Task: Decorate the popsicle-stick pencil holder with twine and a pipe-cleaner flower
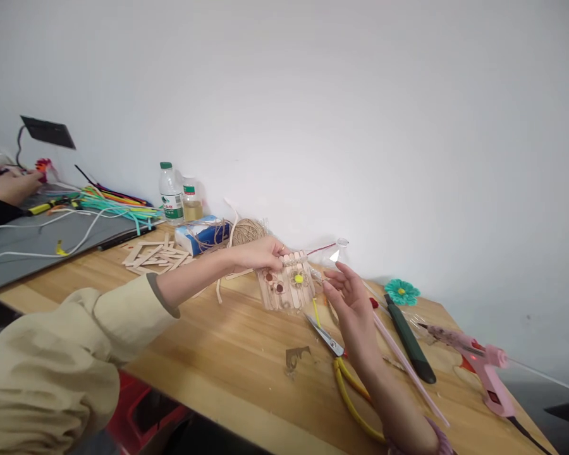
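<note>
Over a wooden worktop, the left hand grips a stick panel by its far edge.
The panel hangs just right of that hand and reaches nearer than its fingertips; the right hand is just off the panel's right side, fingers loosely bent, and whether it pinches anything I cannot tell. A pink glue gun lies well to the right, scissors nearer, and a yellow-centred flower sits on the panel.

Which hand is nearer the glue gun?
Right. The right hand is left of the glue gun, across the green tool; the left hand is farther left, holding the stick panel.
</note>
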A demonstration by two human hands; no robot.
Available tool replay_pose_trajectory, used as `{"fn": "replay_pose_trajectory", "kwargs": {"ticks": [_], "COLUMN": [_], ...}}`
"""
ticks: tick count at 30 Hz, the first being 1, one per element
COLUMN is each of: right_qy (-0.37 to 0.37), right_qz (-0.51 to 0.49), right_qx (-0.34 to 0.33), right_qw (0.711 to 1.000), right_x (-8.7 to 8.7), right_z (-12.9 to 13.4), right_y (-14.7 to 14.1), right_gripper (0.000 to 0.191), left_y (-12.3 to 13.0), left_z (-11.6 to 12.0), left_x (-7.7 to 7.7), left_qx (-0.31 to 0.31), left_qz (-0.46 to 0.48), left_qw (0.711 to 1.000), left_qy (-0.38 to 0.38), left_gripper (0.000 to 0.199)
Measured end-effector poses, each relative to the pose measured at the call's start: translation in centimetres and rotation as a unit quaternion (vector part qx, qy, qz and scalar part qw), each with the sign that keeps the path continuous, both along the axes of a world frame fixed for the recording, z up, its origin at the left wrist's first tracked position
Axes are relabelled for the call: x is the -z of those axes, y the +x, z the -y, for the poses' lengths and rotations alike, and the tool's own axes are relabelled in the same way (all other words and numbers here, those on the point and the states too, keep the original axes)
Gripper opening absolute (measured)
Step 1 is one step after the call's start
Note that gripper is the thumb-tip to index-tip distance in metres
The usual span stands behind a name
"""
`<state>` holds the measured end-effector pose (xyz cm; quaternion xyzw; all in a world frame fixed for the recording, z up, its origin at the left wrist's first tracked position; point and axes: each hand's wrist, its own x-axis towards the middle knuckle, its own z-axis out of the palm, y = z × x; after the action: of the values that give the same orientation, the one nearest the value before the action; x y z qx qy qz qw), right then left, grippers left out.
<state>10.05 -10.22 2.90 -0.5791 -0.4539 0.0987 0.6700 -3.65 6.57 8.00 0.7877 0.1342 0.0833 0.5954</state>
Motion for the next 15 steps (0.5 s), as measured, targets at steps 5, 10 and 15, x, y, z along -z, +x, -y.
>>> {"fn": "replay_pose_trajectory", "kwargs": {"ticks": [5, 10, 15], "right_qy": [0.076, 0.185, 0.239], "right_qz": [-0.089, -0.140, -0.145], "right_qx": [0.041, 0.138, 0.165], "right_qw": [0.992, 0.963, 0.946], "right_x": [-0.9, -3.2, -4.3], "right_z": [-0.3, 1.2, 3.0], "right_y": [0.7, 2.5, 2.2], "right_gripper": [0.029, 0.018, 0.017], "left_y": [-0.1, -0.4, -0.7], "left_z": [0.5, 0.0, -0.2], "left_x": [-0.3, 0.1, 0.1], "left_qx": [0.008, 0.018, 0.017], "left_qz": [-0.001, -0.007, 0.006], "left_qw": [1.000, 0.999, 0.999], "left_qy": [0.009, 0.026, 0.040], "left_gripper": [0.019, 0.019, 0.021]}}
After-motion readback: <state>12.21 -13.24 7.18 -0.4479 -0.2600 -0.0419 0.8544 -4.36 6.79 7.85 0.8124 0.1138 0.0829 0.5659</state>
